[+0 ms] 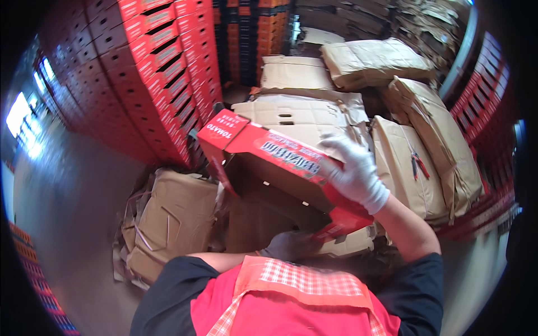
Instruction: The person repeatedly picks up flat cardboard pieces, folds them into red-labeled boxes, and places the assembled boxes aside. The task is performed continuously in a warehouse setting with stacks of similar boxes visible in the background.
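A red cardboard box [286, 150] with printed sides and a brown inside is tilted in front of me, its open side facing me. My right hand [356, 171], in a white glove, grips its right-hand end, fingers over the red wall. My left hand [288, 246], in a greyish glove, is low at the box's near edge; shadow and the box hide its fingers. Under and behind the box lie flat cardboard sheets [280, 112]. A pair of red-handled pliers or cutters [419, 166] rests on a brown paper-wrapped bundle [406, 168] to the right.
Tall stacks of red boxes [159, 67] rise at the left, with more red boxes [487, 84] at the far right. A strapped brown bundle [171, 218] stands on the floor at the near left. Further wrapped bundles [375, 61] and piled cardboard [414, 25] are behind.
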Demonstrator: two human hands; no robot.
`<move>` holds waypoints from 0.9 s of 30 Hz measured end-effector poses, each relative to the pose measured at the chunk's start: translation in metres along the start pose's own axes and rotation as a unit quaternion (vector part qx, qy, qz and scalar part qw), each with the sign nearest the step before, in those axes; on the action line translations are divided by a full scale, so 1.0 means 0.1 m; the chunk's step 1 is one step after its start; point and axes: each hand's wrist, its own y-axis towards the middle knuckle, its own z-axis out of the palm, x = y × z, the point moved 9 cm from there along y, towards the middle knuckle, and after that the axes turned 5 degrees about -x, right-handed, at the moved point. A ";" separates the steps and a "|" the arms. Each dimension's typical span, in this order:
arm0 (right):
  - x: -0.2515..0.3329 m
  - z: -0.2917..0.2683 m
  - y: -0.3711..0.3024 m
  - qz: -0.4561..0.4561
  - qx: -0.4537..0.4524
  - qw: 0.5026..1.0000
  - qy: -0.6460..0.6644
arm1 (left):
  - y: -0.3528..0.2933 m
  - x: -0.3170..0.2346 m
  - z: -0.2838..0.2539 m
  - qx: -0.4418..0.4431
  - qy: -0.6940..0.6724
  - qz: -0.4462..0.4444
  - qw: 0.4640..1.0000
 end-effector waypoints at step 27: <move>-1.01 0.08 -0.17 0.075 0.202 0.934 -0.285 | 1.10 -0.90 -0.78 -0.043 0.407 0.210 0.888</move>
